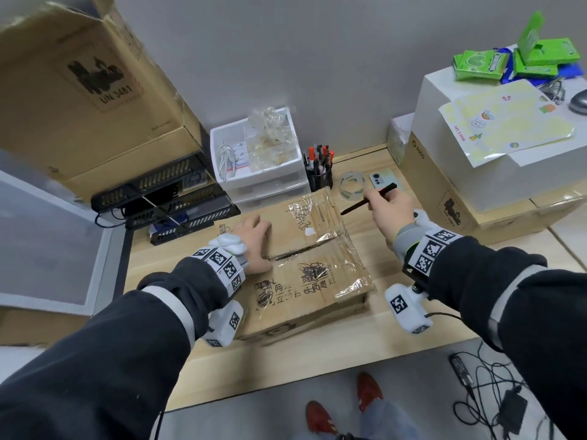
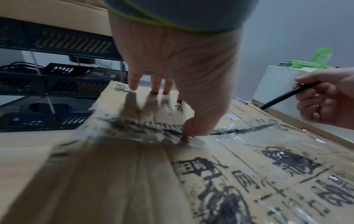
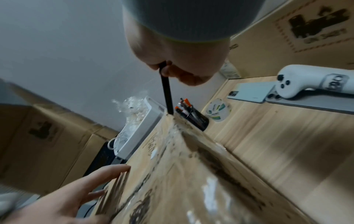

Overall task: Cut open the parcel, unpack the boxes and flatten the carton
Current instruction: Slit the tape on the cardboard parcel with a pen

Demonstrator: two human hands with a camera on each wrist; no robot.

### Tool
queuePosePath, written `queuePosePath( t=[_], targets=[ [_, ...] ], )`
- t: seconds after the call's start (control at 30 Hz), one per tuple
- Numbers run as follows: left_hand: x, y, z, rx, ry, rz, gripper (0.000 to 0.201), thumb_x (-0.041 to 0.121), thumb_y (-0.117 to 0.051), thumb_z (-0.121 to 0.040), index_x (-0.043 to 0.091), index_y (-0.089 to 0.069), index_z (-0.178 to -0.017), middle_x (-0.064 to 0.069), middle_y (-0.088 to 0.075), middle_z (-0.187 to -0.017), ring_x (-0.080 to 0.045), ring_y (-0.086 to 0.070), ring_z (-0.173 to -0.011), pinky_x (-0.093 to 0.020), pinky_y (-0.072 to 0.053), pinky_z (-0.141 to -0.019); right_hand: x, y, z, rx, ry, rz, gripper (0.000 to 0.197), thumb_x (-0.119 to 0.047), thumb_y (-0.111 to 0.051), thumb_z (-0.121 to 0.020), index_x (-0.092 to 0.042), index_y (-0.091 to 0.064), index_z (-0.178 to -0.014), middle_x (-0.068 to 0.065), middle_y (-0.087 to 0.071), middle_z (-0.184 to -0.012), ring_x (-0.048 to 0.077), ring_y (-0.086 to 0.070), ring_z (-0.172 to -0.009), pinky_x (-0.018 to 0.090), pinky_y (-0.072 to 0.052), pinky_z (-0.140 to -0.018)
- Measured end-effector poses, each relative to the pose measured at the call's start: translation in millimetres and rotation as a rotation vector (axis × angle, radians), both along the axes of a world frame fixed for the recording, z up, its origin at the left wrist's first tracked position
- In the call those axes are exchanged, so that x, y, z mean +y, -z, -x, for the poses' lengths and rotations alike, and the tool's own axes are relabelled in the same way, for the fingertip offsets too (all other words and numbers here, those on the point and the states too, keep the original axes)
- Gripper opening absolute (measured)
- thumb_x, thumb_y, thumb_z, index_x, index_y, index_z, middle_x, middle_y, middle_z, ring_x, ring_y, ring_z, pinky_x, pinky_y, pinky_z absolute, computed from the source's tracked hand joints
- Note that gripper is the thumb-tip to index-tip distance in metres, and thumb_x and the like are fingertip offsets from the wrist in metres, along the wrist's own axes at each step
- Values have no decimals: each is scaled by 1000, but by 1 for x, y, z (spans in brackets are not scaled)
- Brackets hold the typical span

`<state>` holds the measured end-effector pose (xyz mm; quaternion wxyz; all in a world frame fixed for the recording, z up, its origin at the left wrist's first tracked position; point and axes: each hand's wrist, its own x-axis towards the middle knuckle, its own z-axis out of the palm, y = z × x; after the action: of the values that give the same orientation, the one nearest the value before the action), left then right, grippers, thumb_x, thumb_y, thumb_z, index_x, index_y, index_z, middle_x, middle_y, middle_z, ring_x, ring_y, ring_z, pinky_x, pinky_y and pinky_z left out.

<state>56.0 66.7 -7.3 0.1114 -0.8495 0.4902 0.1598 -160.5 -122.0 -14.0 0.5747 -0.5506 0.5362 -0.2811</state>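
Observation:
A brown carton [image 1: 317,274] with black printing and clear tape lies flat on the wooden table. A dark seam [image 1: 295,254] runs across its top. My left hand [image 1: 251,246] presses flat on the carton's left part, fingers straight, thumb [image 2: 191,128] at the seam. My right hand [image 1: 389,211] grips a thin black cutter [image 1: 368,200] above the carton's far right corner. In the right wrist view the cutter [image 3: 166,97] points down to that corner [image 3: 170,116]. The carton's contents are hidden.
Behind the carton stand a white drawer unit [image 1: 257,160], a black pen cup [image 1: 319,177], a tape roll [image 1: 351,184] and a phone [image 1: 381,181]. Black trays [image 1: 165,198] sit at the left. Large cartons [image 1: 470,198] with a white box rise at the right.

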Motion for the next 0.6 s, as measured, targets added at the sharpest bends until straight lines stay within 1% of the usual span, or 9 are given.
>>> queuePosePath(
  t=[0.07,0.1,0.17,0.23,0.3,0.37,0.4,0.5,0.6],
  targets=[
    [12,0,-5,8,-41,-6,92,50,-75,-65,25,-34,-144,-6,-28,-155,-30,-35,-137,-45,-38,-110,6,-2,-10,32,28,118,29,-30,-57,-87,-14,-52,-63,-2,-47,-60,16,-42,-58,30,-36,-60],
    [18,0,-8,7,-55,-9,94,54,-74,-65,24,-33,-144,-8,-29,-155,-31,-35,-137,-44,-37,-110,10,-4,-16,45,38,164,34,-33,-54,-89,-11,-55,-64,-2,-47,-58,15,-42,-57,30,-36,-58],
    [25,0,-11,15,-71,-12,102,59,-74,-64,23,-29,-148,-9,-28,-155,-31,-32,-138,-45,-35,-111,14,-6,-24,89,40,236,49,-46,-48,-90,-4,-63,-71,0,-50,-57,16,-45,-55,32,-38,-56],
    [35,-1,-17,46,-82,-16,114,64,-74,-61,22,-22,-153,-9,-23,-158,-31,-28,-142,-45,-32,-114,22,-11,-39,98,-21,232,57,-48,-46,-92,2,-68,-76,4,-55,-58,17,-48,-54,29,-41,-53],
    [38,-1,-21,68,-54,-12,121,69,-75,-56,21,-22,-153,-7,-26,-154,-30,-31,-139,-43,-35,-112,32,-13,-52,23,-151,81,48,-39,-50,-97,2,-70,-80,5,-64,-61,14,-54,-50,21,-44,-47],
    [43,-2,-25,83,-31,15,121,72,-76,-51,20,-28,-149,-5,-32,-145,-26,-36,-131,-41,-39,-107,50,-10,-67,-87,-332,-110,35,-29,-53,-98,1,-69,-88,9,-68,-64,17,-57,-49,21,-46,-44],
    [43,-2,-25,88,-27,27,120,73,-77,-50,19,-30,-148,-4,-33,-143,-25,-37,-129,-41,-40,-106,60,-8,-71,-114,-413,-169,30,-26,-56,-99,-1,-67,-87,11,-67,-65,19,-56,-50,21,-46,-43],
    [45,2,-26,94,-28,53,116,74,-75,-45,16,-39,-139,-4,-38,-131,-24,-39,-121,-40,-41,-101,87,1,-82,-66,-585,-155,19,-20,-63,-96,-5,-66,-86,10,-69,-69,16,-60,-53,20,-49,-48],
    [47,7,-27,94,-49,76,114,79,-66,-36,16,-45,-129,-1,-39,-118,-21,-40,-110,-40,-43,-95,106,9,-92,-69,-612,-137,17,-20,-65,-95,-4,-68,-90,11,-71,-74,14,-62,-54,24,-55,-57]
  ],
)
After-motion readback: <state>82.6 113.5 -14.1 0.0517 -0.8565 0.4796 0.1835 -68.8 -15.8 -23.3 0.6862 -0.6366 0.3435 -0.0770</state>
